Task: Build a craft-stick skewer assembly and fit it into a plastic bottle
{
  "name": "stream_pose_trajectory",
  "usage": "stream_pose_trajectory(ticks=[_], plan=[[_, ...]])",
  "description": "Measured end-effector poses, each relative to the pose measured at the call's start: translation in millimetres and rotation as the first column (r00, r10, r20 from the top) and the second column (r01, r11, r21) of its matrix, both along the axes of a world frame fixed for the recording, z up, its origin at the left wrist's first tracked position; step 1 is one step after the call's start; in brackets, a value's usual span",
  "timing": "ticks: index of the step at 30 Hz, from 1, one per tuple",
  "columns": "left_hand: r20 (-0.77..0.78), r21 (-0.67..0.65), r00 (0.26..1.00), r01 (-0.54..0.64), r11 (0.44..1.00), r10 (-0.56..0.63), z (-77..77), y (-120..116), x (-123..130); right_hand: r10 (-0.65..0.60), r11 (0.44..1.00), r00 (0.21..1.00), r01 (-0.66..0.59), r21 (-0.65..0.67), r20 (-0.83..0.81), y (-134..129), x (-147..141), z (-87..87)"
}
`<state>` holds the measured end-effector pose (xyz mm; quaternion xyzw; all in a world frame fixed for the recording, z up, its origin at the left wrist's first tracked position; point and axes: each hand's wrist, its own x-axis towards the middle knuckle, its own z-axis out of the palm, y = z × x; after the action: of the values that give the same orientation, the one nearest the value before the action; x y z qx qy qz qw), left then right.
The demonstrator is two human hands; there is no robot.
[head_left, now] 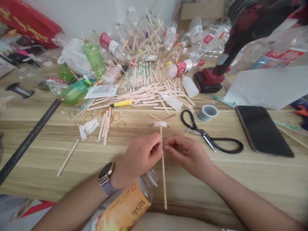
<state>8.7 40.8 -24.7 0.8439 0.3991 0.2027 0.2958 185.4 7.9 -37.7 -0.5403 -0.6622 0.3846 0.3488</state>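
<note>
My left hand (145, 152), a watch on its wrist, is closed in a pinch at a thin round wooden stick (164, 179). A white plastic cap (160, 124) sits at the stick's far end, with thin crossed sticks just beyond. Pinched by my right hand (186, 154), close against the left fingertips, is a fine wire or thread (190, 127); its tail shows above my right knuckles. A bit of it also shows by the left thumb. Under my left forearm lies a clear bottle (130, 205) with an orange label, partly hidden.
Black-handled scissors (204, 136), a grey tape roll (208, 113) and a phone (264, 131) lie right. A cordless power tool (209, 80) stands behind. Popsicle sticks (144, 94), a yellow-handled cutter (122, 103), plastic bottles (93, 61) and rubber bands (121, 125) spread across the table (130, 125).
</note>
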Motion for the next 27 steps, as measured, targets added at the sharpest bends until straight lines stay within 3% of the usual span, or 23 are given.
stream_pose_trajectory(ticks=[10,14,27], plan=[[0.012,-0.007,1.000,0.001,1.000,-0.001,0.9,0.6,1.2,-0.097,0.993,0.995,0.096,0.074,0.010,0.5,-0.2,1.2],[0.029,-0.034,1.000,0.002,0.999,-0.001,1.1,0.5,1.2,-0.086,0.989,0.996,0.082,0.122,0.026,0.0,0.2,0.6],[0.050,-0.231,0.998,0.052,0.972,-0.041,1.3,1.3,1.1,-0.071,0.980,0.993,0.051,0.195,0.096,-0.6,0.7,1.3]])
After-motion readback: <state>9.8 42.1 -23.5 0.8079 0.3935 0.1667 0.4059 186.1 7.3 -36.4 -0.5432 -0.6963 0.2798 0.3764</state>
